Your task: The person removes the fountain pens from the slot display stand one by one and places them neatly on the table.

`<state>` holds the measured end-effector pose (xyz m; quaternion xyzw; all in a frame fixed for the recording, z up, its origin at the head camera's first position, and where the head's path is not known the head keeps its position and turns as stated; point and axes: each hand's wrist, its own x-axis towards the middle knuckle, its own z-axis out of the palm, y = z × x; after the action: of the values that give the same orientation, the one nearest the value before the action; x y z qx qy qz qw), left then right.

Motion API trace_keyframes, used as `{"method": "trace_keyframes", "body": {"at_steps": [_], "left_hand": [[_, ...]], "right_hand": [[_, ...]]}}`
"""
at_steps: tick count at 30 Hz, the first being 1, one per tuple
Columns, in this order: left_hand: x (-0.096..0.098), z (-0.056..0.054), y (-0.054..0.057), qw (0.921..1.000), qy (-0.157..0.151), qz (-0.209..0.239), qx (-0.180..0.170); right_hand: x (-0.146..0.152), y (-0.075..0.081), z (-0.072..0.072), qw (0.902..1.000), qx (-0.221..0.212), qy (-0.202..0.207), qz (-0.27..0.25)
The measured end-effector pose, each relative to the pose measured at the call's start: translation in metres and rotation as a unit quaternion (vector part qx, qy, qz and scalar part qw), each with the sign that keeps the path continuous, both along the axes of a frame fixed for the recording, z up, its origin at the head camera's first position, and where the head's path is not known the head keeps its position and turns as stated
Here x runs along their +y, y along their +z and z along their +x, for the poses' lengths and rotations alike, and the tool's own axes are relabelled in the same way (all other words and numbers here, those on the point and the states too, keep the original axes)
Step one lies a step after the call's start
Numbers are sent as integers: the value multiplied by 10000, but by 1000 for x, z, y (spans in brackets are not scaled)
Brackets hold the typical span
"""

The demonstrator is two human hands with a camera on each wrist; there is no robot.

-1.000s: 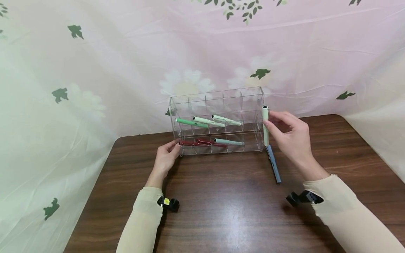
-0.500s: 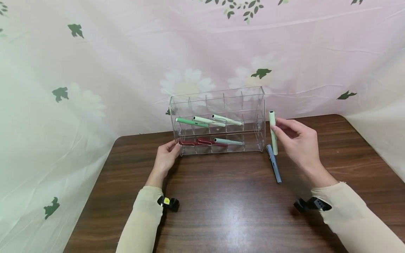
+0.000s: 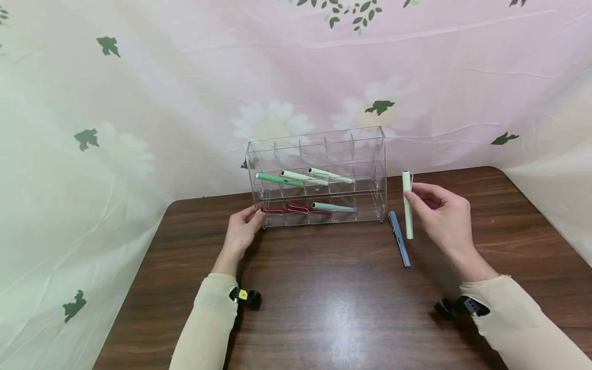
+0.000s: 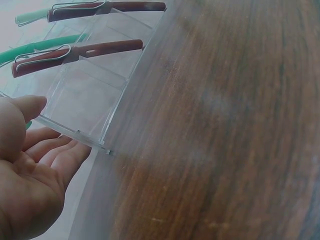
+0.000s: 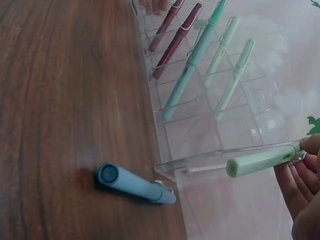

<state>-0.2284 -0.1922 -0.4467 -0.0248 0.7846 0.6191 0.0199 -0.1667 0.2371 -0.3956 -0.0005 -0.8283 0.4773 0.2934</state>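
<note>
My right hand [image 3: 446, 221] pinches a pale green pen [image 3: 407, 205] between thumb and fingers, upright in the head view, to the right of a clear pen rack [image 3: 319, 223]. In the right wrist view this pen's rounded end points left. A blue-grey pen [image 3: 400, 240] lies on the table by the rack's right end. With thumb in front and fingers behind, my left hand [image 3: 242, 228] holds the rack's left side panel. The rack's upper tier bears a green pen [image 3: 277, 179] and two pale green ones; below lie two dark red pens [image 4: 107, 48] and a light blue pen [image 3: 334, 207].
The wooden table [image 3: 314, 298] meets a floral cloth backdrop [image 3: 194, 103] behind the rack. More divided compartments [image 3: 339, 149] run along the rack's top. A small black camera is strapped to each sleeve.
My right hand has drawn the pale green pen away from the rack's right end, rightward and toward me. The left hand and the rack stay where they were.
</note>
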Motion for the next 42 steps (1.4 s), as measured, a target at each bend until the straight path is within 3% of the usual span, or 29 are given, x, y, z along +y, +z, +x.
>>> {"method": "trace_keyframes", "body": {"at_steps": [16, 29, 42], "left_hand": [[1, -2, -1, 9998, -36, 205, 75], [0, -1, -1, 9998, -24, 205, 65], [0, -1, -1, 9998, -38, 204, 61]], "right_hand": [[20, -27, 2, 9944, -848, -33, 636], [28, -42, 0, 9796, -1739, 32, 1003], [29, -55, -6, 9639, -2252, 118, 1417]]}}
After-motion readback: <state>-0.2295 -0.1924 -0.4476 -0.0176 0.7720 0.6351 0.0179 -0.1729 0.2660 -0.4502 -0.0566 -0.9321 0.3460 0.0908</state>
